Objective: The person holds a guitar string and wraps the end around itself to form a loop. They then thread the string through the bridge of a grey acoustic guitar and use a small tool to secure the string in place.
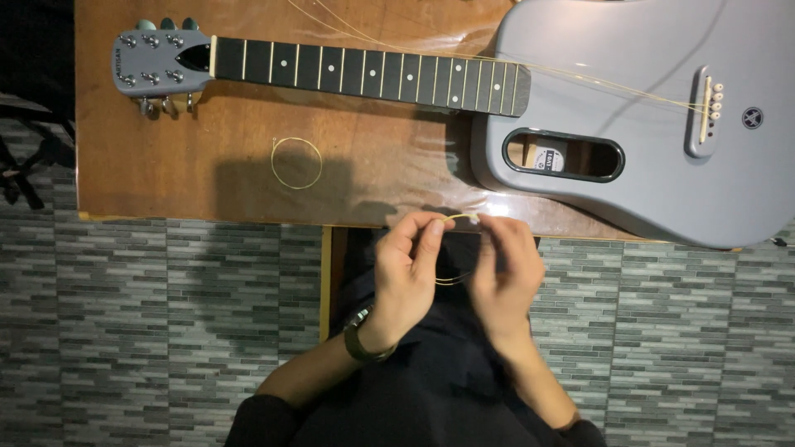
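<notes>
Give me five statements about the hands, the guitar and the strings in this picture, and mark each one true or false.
1. Both hands, left hand and right hand, pinch a thin guitar string. True.
2. The grey guitar lies on the wooden table. True.
3. The coiled string on the table sits on the guitar's body. False: it lies on bare wood below the neck.
4. A wristwatch is on the right wrist. False: it is on the left.
5. The guitar's headstock points toward the picture's right. False: it points left.
</notes>
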